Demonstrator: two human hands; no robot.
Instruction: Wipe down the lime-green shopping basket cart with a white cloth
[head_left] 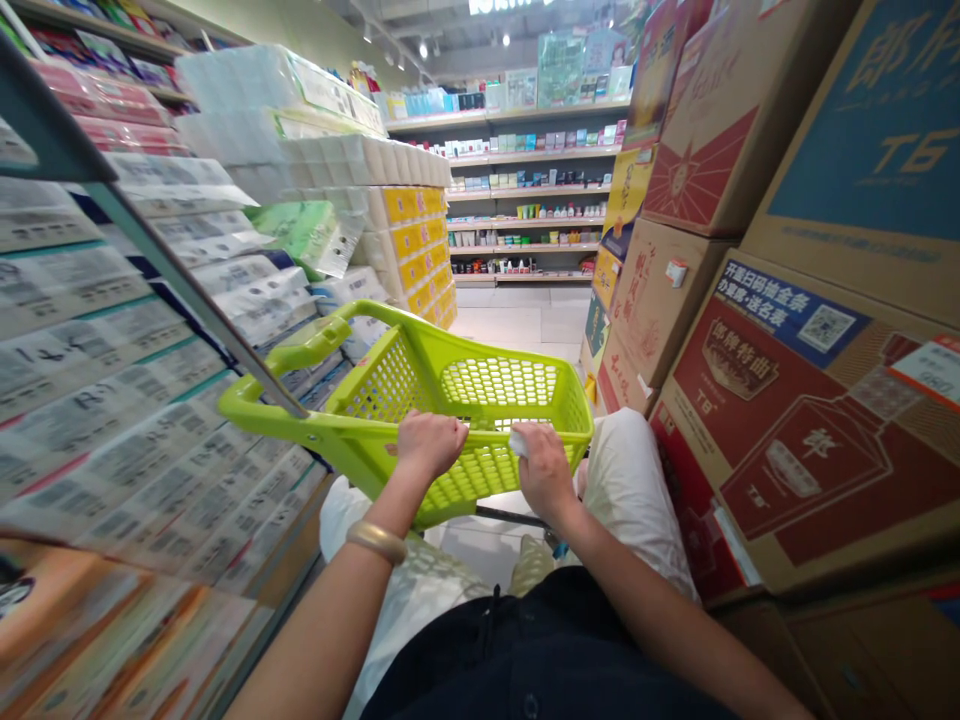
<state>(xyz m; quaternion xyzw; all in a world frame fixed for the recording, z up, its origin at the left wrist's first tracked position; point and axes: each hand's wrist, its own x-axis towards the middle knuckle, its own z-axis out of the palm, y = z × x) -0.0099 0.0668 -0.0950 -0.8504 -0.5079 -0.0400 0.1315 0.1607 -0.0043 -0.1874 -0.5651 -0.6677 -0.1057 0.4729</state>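
Observation:
A bright green rolling shopping basket (pixel 517 383) with mesh walls stands tilted in front of my knees. Its long grey pull handle (pixel 199 285) slants away to the upper left. My left hand (pixel 433 443), with a gold bangle on the wrist, is closed over the basket's near rim. A little further right, my right hand (pixel 543 465) is bent over the same rim. A small white wad (pixel 517 442), which looks like tissue or cloth, is pinched in its fingers against the rim. The undersides of both hands are hidden.
Stacked packs of paper (pixel 112 350) rise close on the left, with toilet rolls (pixel 367 160) beyond. Large cardboard cartons (pixel 780 400) line the right side. Light floor tiles (pixel 517 315) lead between them to a shelf unit (pixel 532 155) with small goods.

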